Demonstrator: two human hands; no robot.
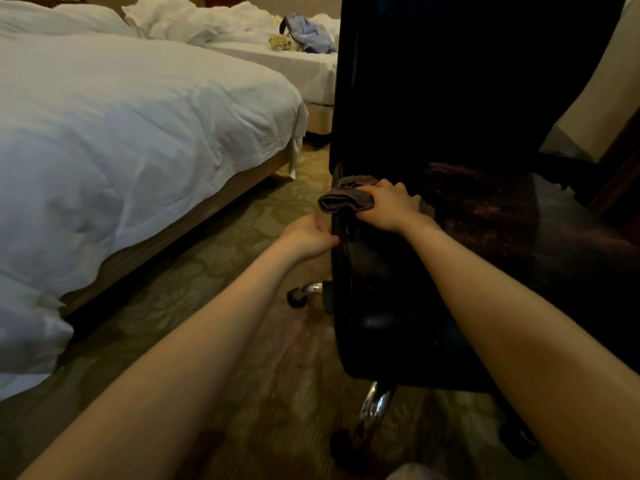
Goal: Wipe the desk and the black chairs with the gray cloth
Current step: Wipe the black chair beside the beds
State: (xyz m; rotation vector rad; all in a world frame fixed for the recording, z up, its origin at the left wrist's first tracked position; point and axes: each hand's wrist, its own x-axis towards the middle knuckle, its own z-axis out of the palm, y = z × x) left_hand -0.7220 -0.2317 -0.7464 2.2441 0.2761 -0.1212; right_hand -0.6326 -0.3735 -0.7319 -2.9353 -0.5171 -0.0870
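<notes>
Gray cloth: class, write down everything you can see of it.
The cloth is gray-brown soft fabric, bunched into thick folds. The right hand grips it and presses it on the black chair, at the edge nearest the bed, where backrest meets seat. Its folded end sticks out past the hand.

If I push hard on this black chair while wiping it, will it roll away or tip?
It will probably roll: the black chair stands on casters under chrome legs. The carpet likely slows it a little. The left hand gripping its edge should steady it while the right hand presses the gray cloth; tipping seems unlikely.
</notes>
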